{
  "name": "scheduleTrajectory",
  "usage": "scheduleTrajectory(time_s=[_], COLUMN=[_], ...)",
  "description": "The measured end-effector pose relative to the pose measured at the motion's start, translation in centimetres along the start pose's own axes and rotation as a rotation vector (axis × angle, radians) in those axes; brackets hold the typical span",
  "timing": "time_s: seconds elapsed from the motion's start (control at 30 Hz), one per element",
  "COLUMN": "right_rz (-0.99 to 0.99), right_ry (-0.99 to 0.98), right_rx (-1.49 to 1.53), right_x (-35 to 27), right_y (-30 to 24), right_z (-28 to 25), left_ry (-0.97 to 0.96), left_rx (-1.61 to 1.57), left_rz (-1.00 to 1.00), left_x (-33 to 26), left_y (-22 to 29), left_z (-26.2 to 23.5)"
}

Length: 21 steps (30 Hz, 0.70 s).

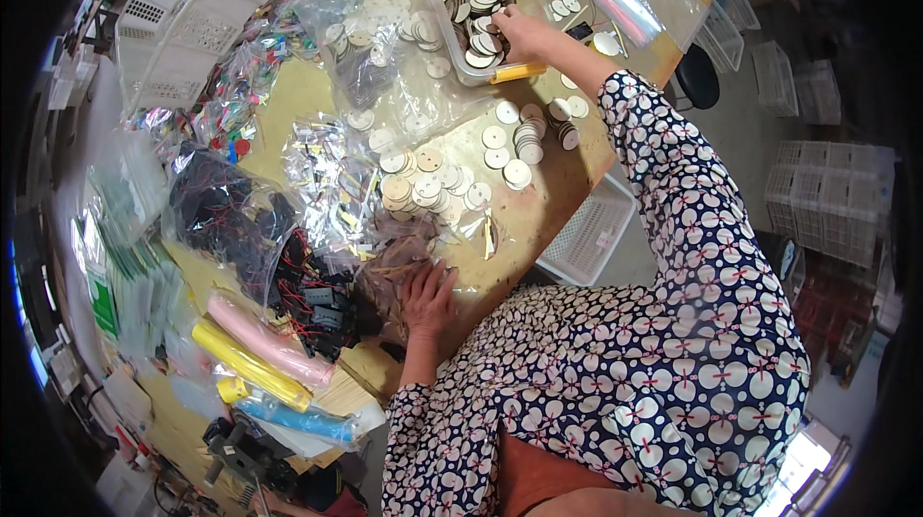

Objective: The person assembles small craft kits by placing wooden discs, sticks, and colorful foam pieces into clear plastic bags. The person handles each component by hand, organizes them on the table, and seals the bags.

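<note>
My right hand (524,35) reaches into a clear plastic tub (469,85) with orange clips, its fingers closed at a round pale disc among the many discs (471,0) heaped there. The discs are thin with dark edges. My left hand (429,299) lies palm down near the table's front edge, fingers apart, on or beside a crumpled bag of brown pieces (396,262). Between the hands, more discs (429,186) lie spread in overlapping piles, and a short row of discs (529,139) leans together near the tub. Some thin sticks (488,233) lie close by.
A large clear bag (404,94) with discs lies left of the tub. Further left are bagged black parts with red wires (312,301), rolls of pink (269,339) and yellow film (252,363), and white crates (173,27). A white basket (588,233) stands below the table edge.
</note>
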State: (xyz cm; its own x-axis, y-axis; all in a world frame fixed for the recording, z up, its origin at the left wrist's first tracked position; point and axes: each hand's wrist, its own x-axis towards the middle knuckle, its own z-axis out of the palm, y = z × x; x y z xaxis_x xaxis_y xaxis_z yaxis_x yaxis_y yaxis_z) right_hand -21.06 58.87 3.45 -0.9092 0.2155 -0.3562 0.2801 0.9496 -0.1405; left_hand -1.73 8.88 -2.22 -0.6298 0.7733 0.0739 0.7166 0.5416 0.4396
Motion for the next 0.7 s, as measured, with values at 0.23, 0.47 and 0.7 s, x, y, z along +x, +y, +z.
scheduleTrajectory(time_s=[0.23,0.47,0.7], right_rz=[0.113,0.116,0.207], right_ry=[0.001,0.048,0.079], right_rx=[-0.048,0.139,0.239], right_x=[0.2,-0.2,0.7], right_y=[-1.7,-1.6,-0.8], right_z=[0.4,0.3,1.4], left_ry=[0.004,0.019,-0.019], left_rx=[-0.011,-0.014,-0.039], left_rz=[-0.001,0.004,-0.014], left_x=[0.1,0.2,0.1], left_y=[0.1,0.3,0.4], left_z=[-0.2,-0.4,-0.6])
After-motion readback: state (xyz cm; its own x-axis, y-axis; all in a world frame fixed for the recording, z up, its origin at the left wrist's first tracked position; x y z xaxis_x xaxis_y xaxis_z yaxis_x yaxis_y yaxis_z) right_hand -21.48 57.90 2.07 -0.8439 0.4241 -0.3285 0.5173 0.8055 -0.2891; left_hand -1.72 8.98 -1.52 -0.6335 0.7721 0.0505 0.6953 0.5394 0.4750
